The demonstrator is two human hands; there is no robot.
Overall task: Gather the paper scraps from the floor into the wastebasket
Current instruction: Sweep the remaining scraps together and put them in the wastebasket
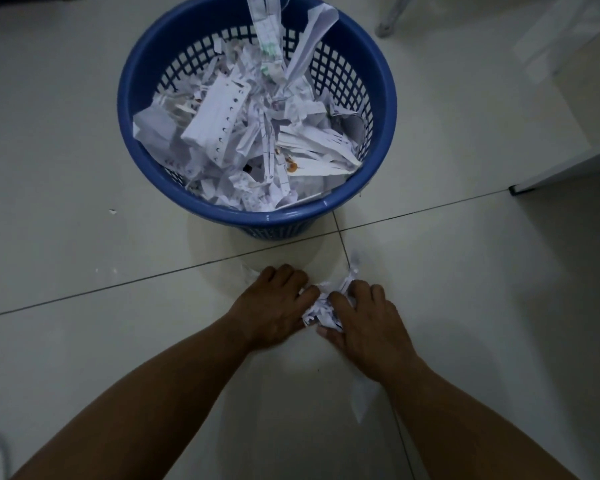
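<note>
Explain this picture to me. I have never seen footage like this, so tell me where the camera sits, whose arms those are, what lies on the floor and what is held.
There is no machine here: one camera worn on a person's head looks forward and down, so the two bare arms are the wearer's own. The left hand and right hand grip a bunch of paper scraps between them on the tiled floor. Ahead stands a blue wastebasket, already well filled with torn paper. One more loose scrap lies beside the right forearm.
</note>
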